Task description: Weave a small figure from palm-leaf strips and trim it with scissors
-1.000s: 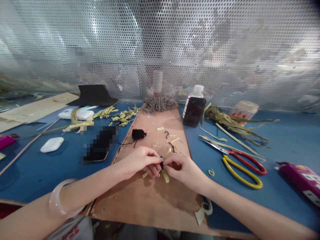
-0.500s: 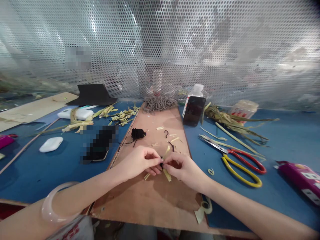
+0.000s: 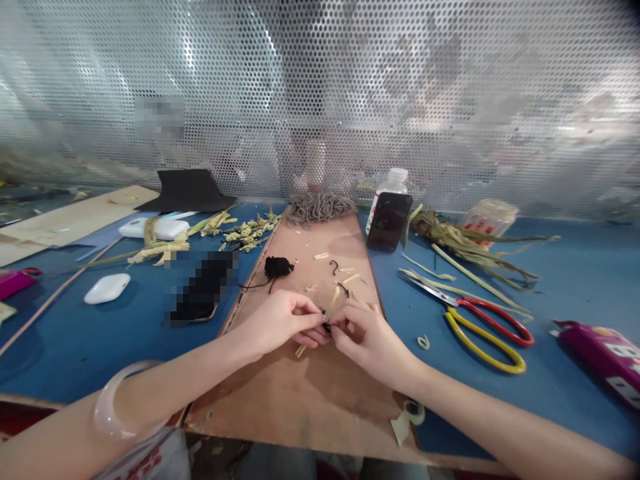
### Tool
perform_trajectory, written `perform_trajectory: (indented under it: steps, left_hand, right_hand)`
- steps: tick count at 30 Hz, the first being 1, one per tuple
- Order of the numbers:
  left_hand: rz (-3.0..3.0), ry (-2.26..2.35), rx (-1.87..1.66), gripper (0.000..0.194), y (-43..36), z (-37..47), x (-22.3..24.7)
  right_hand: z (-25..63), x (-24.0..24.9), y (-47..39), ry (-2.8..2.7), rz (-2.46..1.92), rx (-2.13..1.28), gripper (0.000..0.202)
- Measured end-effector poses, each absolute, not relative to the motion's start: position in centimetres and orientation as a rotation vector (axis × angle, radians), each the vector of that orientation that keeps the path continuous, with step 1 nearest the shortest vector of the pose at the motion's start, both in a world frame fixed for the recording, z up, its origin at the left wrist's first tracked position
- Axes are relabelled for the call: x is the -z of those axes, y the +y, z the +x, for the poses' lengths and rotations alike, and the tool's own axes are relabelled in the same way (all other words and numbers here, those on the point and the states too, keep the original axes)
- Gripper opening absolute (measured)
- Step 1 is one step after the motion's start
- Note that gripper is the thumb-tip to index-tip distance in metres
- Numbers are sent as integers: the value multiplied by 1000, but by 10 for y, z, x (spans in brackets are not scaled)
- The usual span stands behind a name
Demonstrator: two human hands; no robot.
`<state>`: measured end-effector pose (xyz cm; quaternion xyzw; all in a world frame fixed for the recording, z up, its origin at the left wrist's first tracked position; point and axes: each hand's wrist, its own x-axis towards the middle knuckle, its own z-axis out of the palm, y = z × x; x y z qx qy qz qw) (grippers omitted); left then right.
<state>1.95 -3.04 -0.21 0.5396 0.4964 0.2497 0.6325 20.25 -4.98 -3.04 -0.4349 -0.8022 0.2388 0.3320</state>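
Note:
Over the brown board (image 3: 280,400), my left hand (image 3: 293,321) pinches a small piece wound with black cord (image 3: 327,325). Pale strips (image 3: 300,351) stick out below its fingers, and another strip rises between the hands. My right hand (image 3: 357,327) meets it from the right, thumb and forefinger pressed together on the black cord. The fingers hide most of the piece. A ball of black cord (image 3: 279,267) lies beyond my left hand, its loose end trailing left. Short scraps (image 3: 351,278) are scattered past my right hand.
On the right lie scissors (image 3: 465,307), dried leaves (image 3: 450,243) and a purple packet (image 3: 600,357). A phone (image 3: 390,222) leans on a bottle (image 3: 399,175). Grey cord (image 3: 320,208) is heaped at the back. At left are a white case (image 3: 107,289) and a dark phone (image 3: 203,290).
My fingers have shifted slightly around the small piece. The pale strip that showed below, between my hands, is now hidden, and my right hand has turned a little.

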Motion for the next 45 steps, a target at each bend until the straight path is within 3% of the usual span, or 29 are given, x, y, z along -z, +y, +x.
perform_trajectory:
  steps: [16, 27, 32, 37, 41, 45]
  left_hand:
    - [1243, 1117, -591, 24, -30, 18, 7]
    - [1259, 1123, -603, 22, -29, 19, 9]
    - [1283, 1121, -596, 22, -29, 19, 10]
    - [1327, 1124, -597, 22, -30, 20, 9]
    - [1312, 1105, -559, 23, -30, 21, 9]
    - [1508, 1122, -517, 24, -30, 19, 9]
  right_hand:
    - [202, 36, -50, -2092, -1140, -556, 10]
    - [201, 39, -52, -2198, -1023, -116, 6]
    - [200, 37, -54, -2214, -1055, -140, 4]
    - [198, 34, -58, -2178, -1106, -175, 18]
    - [199, 34, -59, -2211, -1094, -197, 7]
    - [200, 35, -61, -2223, -1045, -207, 10]
